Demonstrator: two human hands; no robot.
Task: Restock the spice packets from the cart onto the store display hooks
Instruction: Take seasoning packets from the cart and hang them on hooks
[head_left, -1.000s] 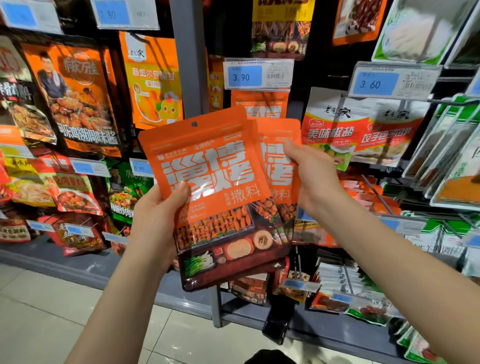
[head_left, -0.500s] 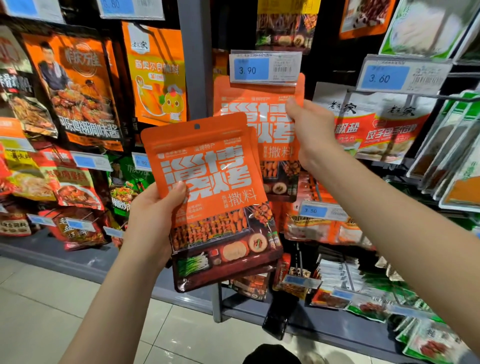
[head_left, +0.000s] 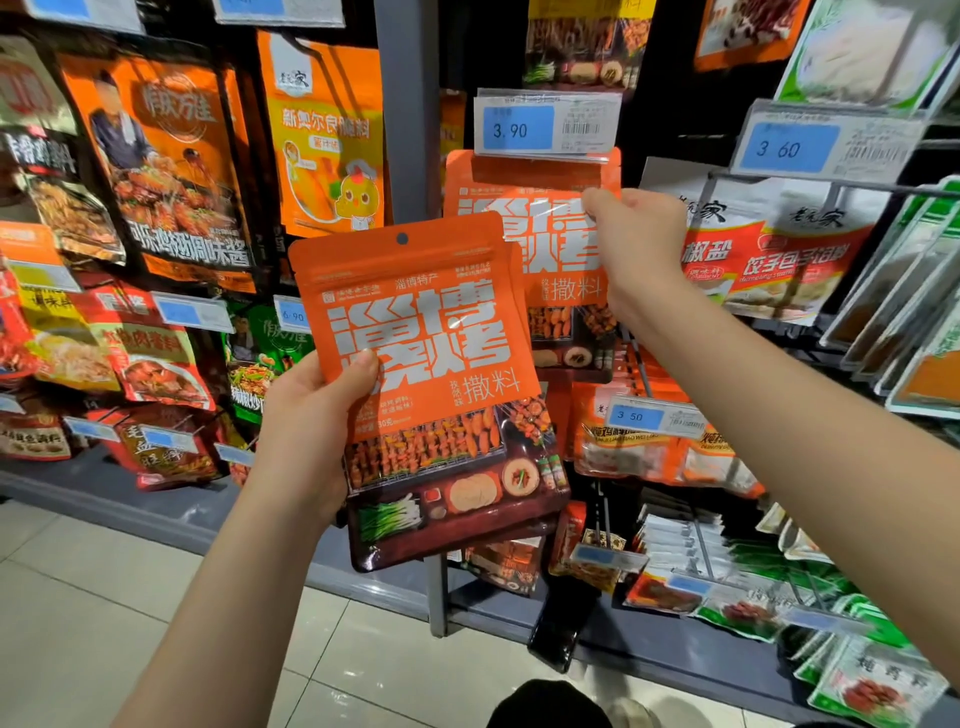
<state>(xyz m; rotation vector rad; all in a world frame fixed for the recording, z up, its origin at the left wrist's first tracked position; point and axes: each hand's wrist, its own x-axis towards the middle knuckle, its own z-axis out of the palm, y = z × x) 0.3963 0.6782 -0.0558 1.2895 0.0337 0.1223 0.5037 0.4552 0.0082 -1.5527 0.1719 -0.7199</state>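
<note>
My right hand (head_left: 641, 244) pinches the right edge of a glossy orange spice packet (head_left: 519, 208) whose top sits behind the clear 3.90 price tag (head_left: 545, 124), while my left hand (head_left: 311, 431), thumb in front, grips a stack of matching orange packets (head_left: 431, 374) just below and left of it.

Orange spice packets (head_left: 431, 364) fanned upright in front, matching packet (head_left: 540, 249) raised under 3.90 tag (head_left: 545, 127)
</note>
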